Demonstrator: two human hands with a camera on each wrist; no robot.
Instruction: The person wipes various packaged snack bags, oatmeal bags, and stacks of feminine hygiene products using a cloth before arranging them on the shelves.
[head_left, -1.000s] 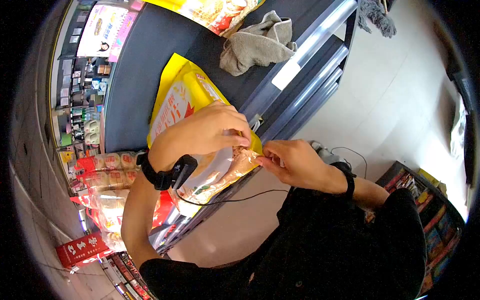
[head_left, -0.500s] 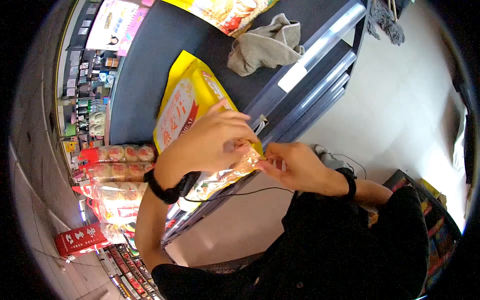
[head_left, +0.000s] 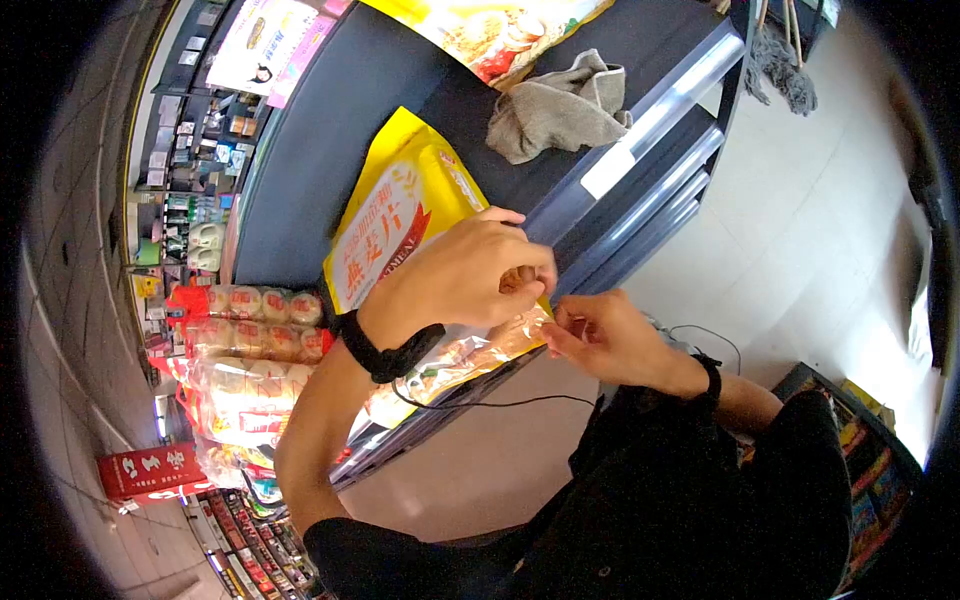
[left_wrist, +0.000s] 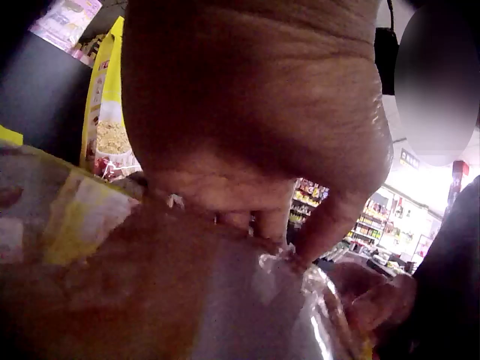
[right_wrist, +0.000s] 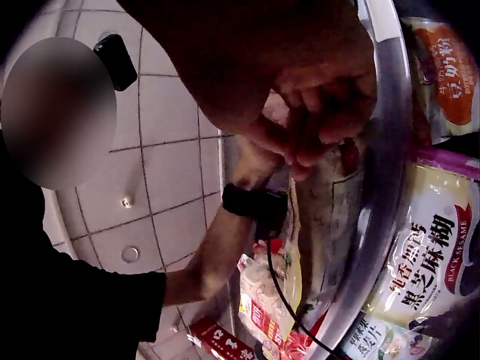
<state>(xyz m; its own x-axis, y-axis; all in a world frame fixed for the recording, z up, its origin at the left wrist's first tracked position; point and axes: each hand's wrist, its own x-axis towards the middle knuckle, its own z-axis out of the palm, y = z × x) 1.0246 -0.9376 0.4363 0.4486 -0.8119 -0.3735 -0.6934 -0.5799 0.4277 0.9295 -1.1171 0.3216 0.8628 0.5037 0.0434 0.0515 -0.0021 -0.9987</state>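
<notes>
A yellow bag of oatmeal (head_left: 378, 240) lies on the dark shelf, its printed front up and its shiny lower part crinkled. Reaching across it, my left hand (head_left: 462, 272) pinches the bag's near edge between thumb and fingers. In the left wrist view, that left hand (left_wrist: 255, 112) sits over clear, creased plastic (left_wrist: 281, 262). My right hand (head_left: 615, 338) pinches the bag's corner right beside the left fingertips, with its fingers curled. From the right wrist view, the right hand (right_wrist: 300, 112) overlaps the left one, and the bag's edge stretches below.
A grey-brown cloth (head_left: 555, 108) lies beyond the bag, near another yellow bag (head_left: 490, 30). Red-and-clear packs of round items (head_left: 255, 325) stand to the left. Clear rails (head_left: 650, 130) edge the shelf. A thin black cable (head_left: 500, 402) hangs from my left wrist.
The head view has shifted, so the shelf, bag and both hands appear further right. Both hands stay at the bag's corner, with small finger movements.
</notes>
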